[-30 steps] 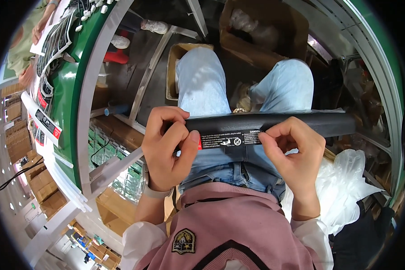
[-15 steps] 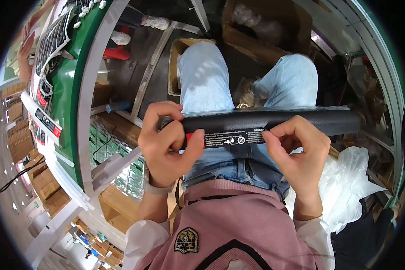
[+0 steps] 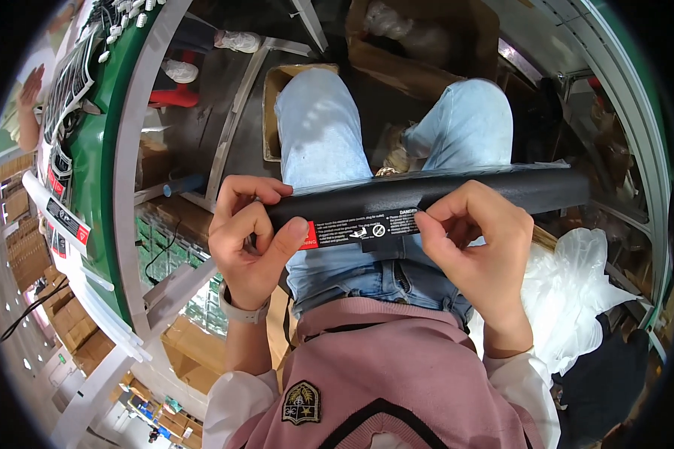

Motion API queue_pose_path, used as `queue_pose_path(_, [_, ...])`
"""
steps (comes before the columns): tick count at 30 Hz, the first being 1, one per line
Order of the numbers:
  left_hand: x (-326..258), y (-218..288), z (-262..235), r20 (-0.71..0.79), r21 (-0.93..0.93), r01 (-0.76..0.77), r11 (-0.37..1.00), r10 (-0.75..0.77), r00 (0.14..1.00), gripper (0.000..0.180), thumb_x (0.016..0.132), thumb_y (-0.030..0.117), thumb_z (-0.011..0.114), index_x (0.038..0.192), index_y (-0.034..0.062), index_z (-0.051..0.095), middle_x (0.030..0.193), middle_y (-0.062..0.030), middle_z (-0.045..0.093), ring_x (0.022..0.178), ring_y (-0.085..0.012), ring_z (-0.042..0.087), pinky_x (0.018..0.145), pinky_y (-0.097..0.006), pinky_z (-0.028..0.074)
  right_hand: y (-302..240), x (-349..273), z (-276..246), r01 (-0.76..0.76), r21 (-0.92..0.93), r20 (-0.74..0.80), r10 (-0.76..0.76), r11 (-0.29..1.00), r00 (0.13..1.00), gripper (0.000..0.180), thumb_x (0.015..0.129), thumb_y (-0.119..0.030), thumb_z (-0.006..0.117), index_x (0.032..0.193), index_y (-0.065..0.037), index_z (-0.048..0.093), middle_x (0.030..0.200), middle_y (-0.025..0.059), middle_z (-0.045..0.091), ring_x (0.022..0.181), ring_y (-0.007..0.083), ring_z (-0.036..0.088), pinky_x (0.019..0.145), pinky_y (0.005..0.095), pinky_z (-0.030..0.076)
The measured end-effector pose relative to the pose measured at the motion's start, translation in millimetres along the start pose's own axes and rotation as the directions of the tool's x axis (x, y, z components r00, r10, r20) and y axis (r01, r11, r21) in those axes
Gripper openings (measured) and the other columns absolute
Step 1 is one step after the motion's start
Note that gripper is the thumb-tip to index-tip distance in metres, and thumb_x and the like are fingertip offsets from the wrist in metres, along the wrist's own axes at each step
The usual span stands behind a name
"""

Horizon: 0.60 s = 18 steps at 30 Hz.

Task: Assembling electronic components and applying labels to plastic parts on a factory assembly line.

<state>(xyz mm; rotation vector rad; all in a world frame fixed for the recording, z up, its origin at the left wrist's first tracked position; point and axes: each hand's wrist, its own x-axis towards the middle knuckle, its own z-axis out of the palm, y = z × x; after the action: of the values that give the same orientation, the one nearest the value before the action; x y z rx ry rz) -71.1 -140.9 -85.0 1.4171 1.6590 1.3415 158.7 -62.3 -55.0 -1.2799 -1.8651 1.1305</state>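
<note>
We have our left hand (image 3: 251, 243) wrapped around the near end of a long black tube (image 3: 457, 196), fingers curled over its top and the thumb pressed flat on the red end of the warning label (image 3: 359, 227) that runs along the tube's underside. Our right hand (image 3: 475, 243) closes on the same tube further along, thumb and forefinger pinching the other end of that label, the remaining fingers folded over the tube. So both hands are shut on the tube, with the label stretched between them.

The tube lies crosswise above our lap, roughly level, and its far end reaches well past the right hand. Directly beneath the grip are our legs in light blue jeans (image 3: 322, 127), knees spread, and closer to us the pink sweater (image 3: 382, 374) with a badge on it. Beyond the left knee stands an open cardboard box (image 3: 273, 112) on the dark floor. Just beside the right hand, outward, a crumpled clear plastic bag (image 3: 577, 292) lies. Outward from the left hand runs a green frame with a white rail (image 3: 131, 172), and a further cardboard box (image 3: 427, 45) sits well beyond the knees.
</note>
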Motion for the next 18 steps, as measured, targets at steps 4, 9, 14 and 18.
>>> queue_pose_path(4, [0, -2, 0, 0.002, -0.001, -0.007, 1.000, 0.007, 1.000, 0.047, 0.073, 0.003, 0.078, 0.055, 0.0052, 0.034, 0.092, -0.0134, 0.054, 0.091, -0.0255, 0.062, 0.076, -0.033, 0.047, 0, 1, -1, 0.050, -0.126, 0.014, -0.049, 0.991, 0.999, 0.017, 0.073, -0.001, 0.078, 0.070, -0.001, 0.061, 0.059, 0.0013, 0.057, 0.048, 0.0065, 0.052, 0.046, 0.0201, 0.038])
queue_pose_path(9, [6, -5, 0, -0.005, -0.016, -0.032, 0.999, 0.032, 0.999, 0.046, 0.074, 0.003, 0.076, 0.056, 0.0055, 0.034, 0.095, -0.0136, 0.053, 0.090, -0.0243, 0.061, 0.076, -0.032, 0.047, -12, 15, -31, -0.009, -0.731, 0.015, 0.029, 0.682, 0.999, 0.038, 0.064, -0.033, 0.086, 0.074, -0.004, 0.064, 0.061, 0.0065, 0.056, 0.052, 0.0246, 0.057, 0.050, 0.0299, 0.045])
queue_pose_path(14, [11, -5, 3, -0.046, -0.016, -0.099, 0.995, 0.098, 0.994, 0.040, 0.079, 0.002, 0.072, 0.060, 0.0045, 0.037, 0.098, -0.0135, 0.053, 0.084, -0.0220, 0.060, 0.071, -0.029, 0.046, -20, 10, 10, 0.665, -0.427, 0.450, -0.494, 0.613, 0.744, 0.047, 0.074, -0.022, 0.068, 0.120, -0.010, 0.065, 0.121, 0.0033, 0.065, 0.120, 0.0271, 0.058, 0.101, 0.0472, 0.040])
queue_pose_path(18, [8, -14, -1, -0.017, 0.195, -0.142, 0.970, 0.148, 0.989, 0.022, 0.080, 0.007, 0.072, 0.075, 0.0053, 0.051, 0.103, -0.0135, 0.057, 0.080, -0.0243, 0.060, 0.071, -0.032, 0.047, 29, 10, -13, 0.615, -0.544, 0.301, -0.552, 0.570, 0.778, 0.034, 0.081, -0.012, 0.062, 0.114, -0.008, 0.069, 0.122, 0.0067, 0.067, 0.115, 0.0292, 0.062, 0.097, 0.0489, 0.043])
